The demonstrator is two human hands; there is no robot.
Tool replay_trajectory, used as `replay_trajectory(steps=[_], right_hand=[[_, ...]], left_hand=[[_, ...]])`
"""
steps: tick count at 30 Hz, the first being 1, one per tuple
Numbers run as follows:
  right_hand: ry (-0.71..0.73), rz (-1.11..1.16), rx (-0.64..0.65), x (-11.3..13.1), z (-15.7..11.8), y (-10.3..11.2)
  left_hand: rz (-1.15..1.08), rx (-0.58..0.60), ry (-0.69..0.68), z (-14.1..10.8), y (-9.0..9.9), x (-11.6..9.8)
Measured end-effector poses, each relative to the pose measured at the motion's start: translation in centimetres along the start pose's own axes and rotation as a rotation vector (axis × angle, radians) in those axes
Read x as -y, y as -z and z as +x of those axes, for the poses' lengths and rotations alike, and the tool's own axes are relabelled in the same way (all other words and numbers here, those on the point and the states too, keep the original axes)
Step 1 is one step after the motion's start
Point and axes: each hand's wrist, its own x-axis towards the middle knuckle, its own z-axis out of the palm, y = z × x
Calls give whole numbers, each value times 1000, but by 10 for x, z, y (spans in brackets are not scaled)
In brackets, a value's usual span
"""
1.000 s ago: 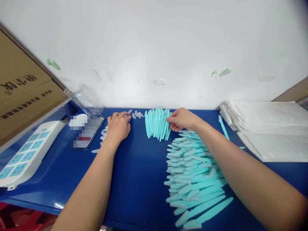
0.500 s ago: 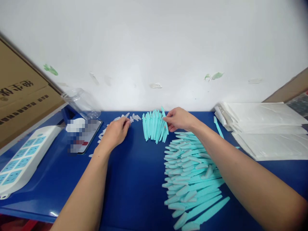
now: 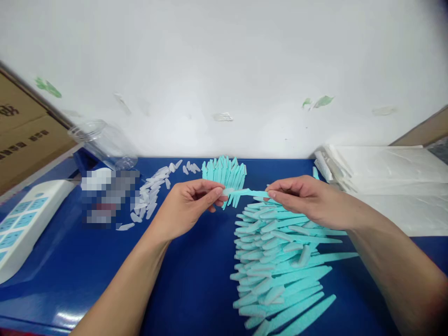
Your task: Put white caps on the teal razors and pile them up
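Note:
My right hand (image 3: pixel 292 196) pinches the handle end of a teal eyebrow razor (image 3: pixel 249 192), held level over the table. At its other end, my left hand (image 3: pixel 199 200) grips a small translucent cap (image 3: pixel 228 192) that meets the razor's head; how far it sits on is unclear. Behind my hands lies a small row of teal razors without visible caps (image 3: pixel 224 170). Below my right hand spreads a large pile of teal razors (image 3: pixel 276 261) with pale covers on their heads. Loose translucent caps (image 3: pixel 150 189) are scattered left of the row.
A clear plastic jar (image 3: pixel 105 144) lies on its side at the back left. Near it are a blurred phone (image 3: pixel 115 196) and a white power strip (image 3: pixel 31 224). White plastic bags (image 3: pixel 388 168) are stacked at the right. A cardboard box (image 3: pixel 24 121) stands at far left.
My right hand has carried one razor from the row toward me and turned it level. My left hand has come from the loose caps to the razor's head, holding a cap.

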Motion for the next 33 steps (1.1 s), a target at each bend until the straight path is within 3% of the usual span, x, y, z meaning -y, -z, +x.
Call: replay_trajectory(steps=[12,17,21,27,30,33], right_hand=[[64,-66,17,3,-4,-8],[61,-156,-32,-4,-13,10],[5,-241,27,-15,-19,30],[-95,-297,134,-25,-21,36],[-128,-348,58,-16,-15,34],[-165,-445,-145,5,11,19]], left_hand=[[16,27,61,-6,-33,2],[123,127,42,-11,-37,-1],[299,74,-24,-9,-30,1],[292,-34,-27,0,-10,10],[303,-69,-47,3,-1,9],[332,-162,-68,7,9,8]])
